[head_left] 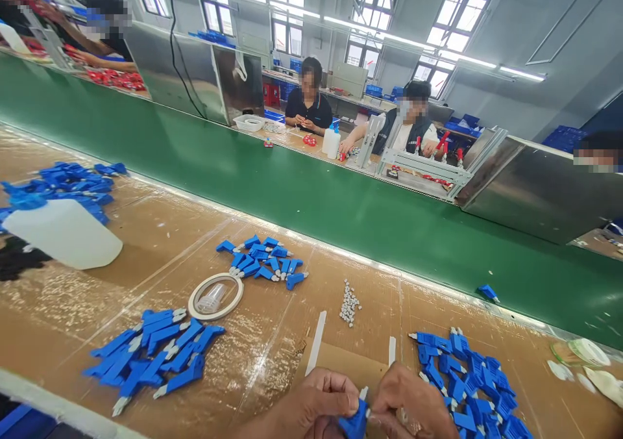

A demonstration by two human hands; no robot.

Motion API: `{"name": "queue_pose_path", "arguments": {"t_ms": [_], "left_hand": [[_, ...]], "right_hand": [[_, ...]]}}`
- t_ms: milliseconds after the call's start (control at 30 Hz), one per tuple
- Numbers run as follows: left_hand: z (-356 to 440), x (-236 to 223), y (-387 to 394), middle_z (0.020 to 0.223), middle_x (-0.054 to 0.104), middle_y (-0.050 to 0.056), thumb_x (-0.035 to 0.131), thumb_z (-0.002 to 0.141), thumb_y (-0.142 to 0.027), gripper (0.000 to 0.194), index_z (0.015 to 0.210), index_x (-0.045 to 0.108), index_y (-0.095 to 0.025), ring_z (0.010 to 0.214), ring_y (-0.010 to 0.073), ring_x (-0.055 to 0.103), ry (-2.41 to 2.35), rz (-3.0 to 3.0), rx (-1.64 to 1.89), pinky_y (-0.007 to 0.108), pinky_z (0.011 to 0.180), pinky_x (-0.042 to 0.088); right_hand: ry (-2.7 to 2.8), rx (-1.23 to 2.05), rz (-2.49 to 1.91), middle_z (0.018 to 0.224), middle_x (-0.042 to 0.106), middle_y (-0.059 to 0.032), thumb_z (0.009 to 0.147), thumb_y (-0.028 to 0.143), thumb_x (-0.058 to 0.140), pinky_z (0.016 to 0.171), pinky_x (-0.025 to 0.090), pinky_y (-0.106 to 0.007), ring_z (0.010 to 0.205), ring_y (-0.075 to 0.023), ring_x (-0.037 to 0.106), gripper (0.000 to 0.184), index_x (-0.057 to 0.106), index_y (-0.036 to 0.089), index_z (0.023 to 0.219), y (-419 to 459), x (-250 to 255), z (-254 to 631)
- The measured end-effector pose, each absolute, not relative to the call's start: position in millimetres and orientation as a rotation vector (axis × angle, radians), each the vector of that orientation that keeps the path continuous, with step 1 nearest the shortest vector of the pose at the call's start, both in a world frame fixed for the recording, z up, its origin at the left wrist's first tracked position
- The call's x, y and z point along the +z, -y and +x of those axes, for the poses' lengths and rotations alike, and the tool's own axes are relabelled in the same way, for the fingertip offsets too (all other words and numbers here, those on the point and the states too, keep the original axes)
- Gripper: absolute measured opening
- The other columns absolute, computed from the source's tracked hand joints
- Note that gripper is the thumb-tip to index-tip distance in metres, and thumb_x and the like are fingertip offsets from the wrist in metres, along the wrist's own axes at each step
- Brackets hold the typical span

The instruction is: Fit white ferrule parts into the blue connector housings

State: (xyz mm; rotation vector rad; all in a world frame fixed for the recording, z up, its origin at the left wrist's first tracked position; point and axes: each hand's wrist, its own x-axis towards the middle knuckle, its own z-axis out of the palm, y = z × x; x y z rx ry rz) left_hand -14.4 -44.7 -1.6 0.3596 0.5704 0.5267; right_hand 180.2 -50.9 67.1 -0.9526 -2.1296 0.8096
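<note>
Low in the head view, my left hand pinches a blue plastic part with a pale tip pointing up. My right hand is closed right beside that part, its fingertips at the part's side; what they grip is too small to make out. Under both hands lies a piece of brown cardboard with white tape strips. Beyond it is a small heap of grey-white pieces. Similar blue parts lie in a pile to the right and another pile to the left.
A tape roll encircles clear plastic cups, near a further blue pile. A white bottle lies at the left. Past the table runs a green conveyor belt carrying a single blue part. Several co-workers sit across it.
</note>
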Motion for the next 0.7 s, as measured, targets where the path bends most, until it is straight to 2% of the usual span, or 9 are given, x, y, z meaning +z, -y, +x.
{"name": "queue_pose_path", "arguments": {"t_ms": [100, 267, 433, 600, 700], "left_hand": [[-17, 8, 48, 0.06, 0.057, -0.001, 0.092, 0.054, -0.041, 0.044, 0.071, 0.066, -0.01, 0.051, 0.0042, 0.049, -0.531, 0.427, 0.61, 0.018, 0.052, 0.035], [-13, 0, 49, 0.06, 0.053, -0.002, 0.09, 0.05, -0.056, 0.055, 0.073, 0.065, -0.013, 0.052, 0.0061, 0.044, -0.535, 0.59, 0.613, 0.021, 0.052, 0.027], [-14, 7, 51, 0.063, 0.054, -0.001, 0.083, 0.058, -0.062, 0.056, 0.078, 0.067, -0.013, 0.057, 0.0078, 0.042, -0.532, 0.74, 0.686, 0.023, 0.056, 0.027], [-17, 22, 55, 0.065, 0.053, 0.0, 0.078, 0.063, -0.067, 0.057, 0.08, 0.066, -0.013, 0.059, 0.0091, 0.042, -0.57, 0.855, 0.715, 0.024, 0.057, 0.027], [-16, 24, 56, 0.063, 0.051, -0.001, 0.077, 0.061, -0.069, 0.059, 0.076, 0.063, -0.014, 0.058, 0.0092, 0.041, -0.58, 0.882, 0.692, 0.024, 0.057, 0.027]], "right_hand": [[1.741, 1.064, -1.101, 0.064, 0.06, 0.0018, 0.077, 0.037, 0.082, 0.055, 0.041, -0.023, 0.059, -0.0131, 0.054, 0.024, 0.068, 0.021, 0.067, 54, 54, 180], [1.286, 1.541, -0.998, 0.065, 0.055, 0.003, 0.065, 0.046, 0.088, 0.055, 0.039, -0.022, 0.059, -0.0113, 0.048, 0.036, 0.065, 0.019, 0.066, 63, 27, 176], [1.03, 1.722, -0.928, 0.063, 0.053, 0.0051, 0.058, 0.05, 0.091, 0.044, 0.032, -0.019, 0.048, -0.007, 0.039, 0.045, 0.059, 0.019, 0.065, 67, 13, 168], [0.815, 1.817, -0.917, 0.057, 0.052, 0.0075, 0.048, 0.047, 0.096, 0.044, 0.032, -0.017, 0.046, -0.0059, 0.043, 0.052, 0.055, 0.018, 0.062, 68, 14, 162], [0.772, 1.896, -0.905, 0.058, 0.054, 0.0074, 0.048, 0.044, 0.097, 0.041, 0.031, -0.015, 0.045, -0.0044, 0.043, 0.052, 0.055, 0.017, 0.062, 69, 18, 162]]}}
